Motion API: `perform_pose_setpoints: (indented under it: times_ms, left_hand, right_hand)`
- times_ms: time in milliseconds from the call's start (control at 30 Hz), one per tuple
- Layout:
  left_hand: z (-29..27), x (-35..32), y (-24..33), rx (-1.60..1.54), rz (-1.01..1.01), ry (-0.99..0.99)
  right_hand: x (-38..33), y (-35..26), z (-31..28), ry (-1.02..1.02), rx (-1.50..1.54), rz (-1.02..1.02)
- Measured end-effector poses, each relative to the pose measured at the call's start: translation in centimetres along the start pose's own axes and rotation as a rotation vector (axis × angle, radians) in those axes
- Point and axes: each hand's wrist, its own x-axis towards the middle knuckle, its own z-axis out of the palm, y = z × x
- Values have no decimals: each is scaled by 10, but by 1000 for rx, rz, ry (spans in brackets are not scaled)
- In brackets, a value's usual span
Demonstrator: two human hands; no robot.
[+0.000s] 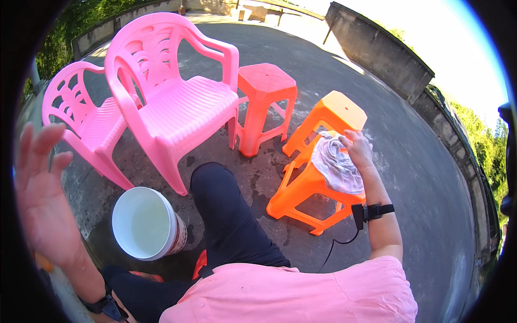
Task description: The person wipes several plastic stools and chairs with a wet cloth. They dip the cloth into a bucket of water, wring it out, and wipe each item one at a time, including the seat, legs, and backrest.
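My left hand (46, 199) is raised at the far left, palm showing and fingers spread, holding nothing. My right hand (357, 149) is at the upper right edge of a crumpled, pale wet-looking cloth (336, 167). Its fingers are bent and apart; whether the fingertips touch the cloth I cannot tell. The cloth lies on the seat of the nearer orange stool (301, 196). Just behind stands a second orange stool (339, 110). A white bucket (175, 234) with cloudy water inside stands on the ground between my left hand and my knee.
A large pink armchair (186, 105) faces me, with a smaller-looking pink chair (102, 126) to its left. Right of the large one is a red stool (267, 81). A black cable (344, 242) hangs from my right wrist strap. Low concrete walls (377, 51) edge the grey ground.
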Motion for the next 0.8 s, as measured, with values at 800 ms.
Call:
perform_pose_setpoints:
  times_ms: [800]
  left_hand:
    - [356,-45,-240,-677,-1298,-429]
  right_hand:
    - [-27,175,139,-115,-107,172]
